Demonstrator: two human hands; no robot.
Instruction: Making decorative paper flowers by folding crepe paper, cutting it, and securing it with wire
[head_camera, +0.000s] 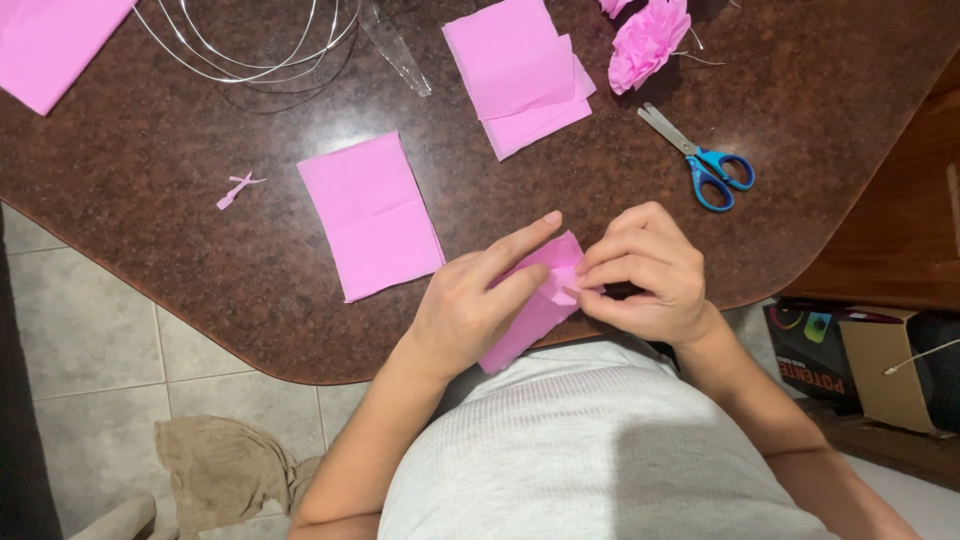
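At the near edge of a dark brown speckled table, my left hand and my right hand both pinch a folded strip of pink tissue paper. My left forefinger lies stretched along the strip's top. My right fingers are curled on its folded end. Part of the strip is hidden under both hands.
A flat pink sheet lies left of my hands, a stack of pink sheets behind it, another sheet at far left. Blue-handled scissors, a pink paper flower, coiled wire and a small pink scrap also rest there. Boxes stand at right.
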